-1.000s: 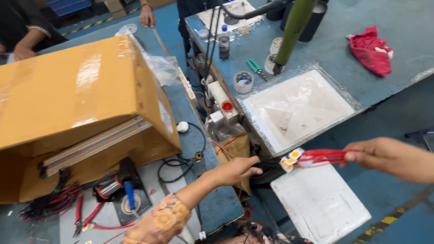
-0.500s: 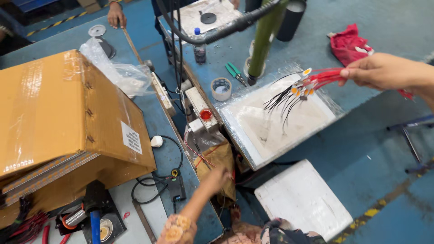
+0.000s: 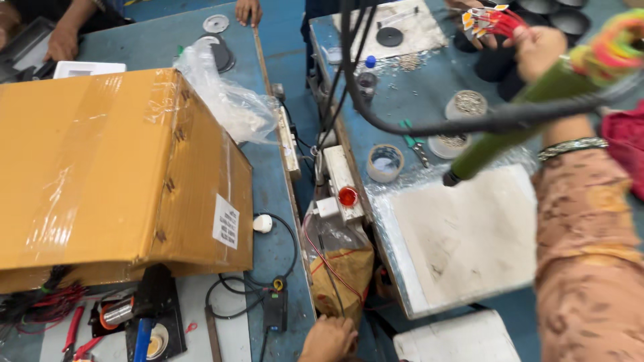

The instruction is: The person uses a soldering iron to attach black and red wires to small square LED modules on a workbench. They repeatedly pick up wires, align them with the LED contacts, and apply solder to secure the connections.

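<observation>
Cardboard box: biggest thing in view, taped and film-wrapped, on the left bench; neither hand is on it.
White work mat: flat plastic-covered sheet on the right bench, below the raised arm.
Green tool: hangs slanting over the mat, tip down, with a black hose looping past it.
Right hand: raised at the far top right, fingers closed into a fist around the stems of the red wire bundle.
Wire bundle: held up in the air beyond the knuckles, over the black pots at the bench's far end; the tagged ends fan out left of the fist.
Handling: probably light and limp, the loose ends prone to splay and tangle; best taken where the strands are gathered, not by the small tags.
Left hand: low at the bottom edge, resting at the left bench's corner beside the brown bag; fingers curled, and I cannot tell whether they hold anything.
</observation>
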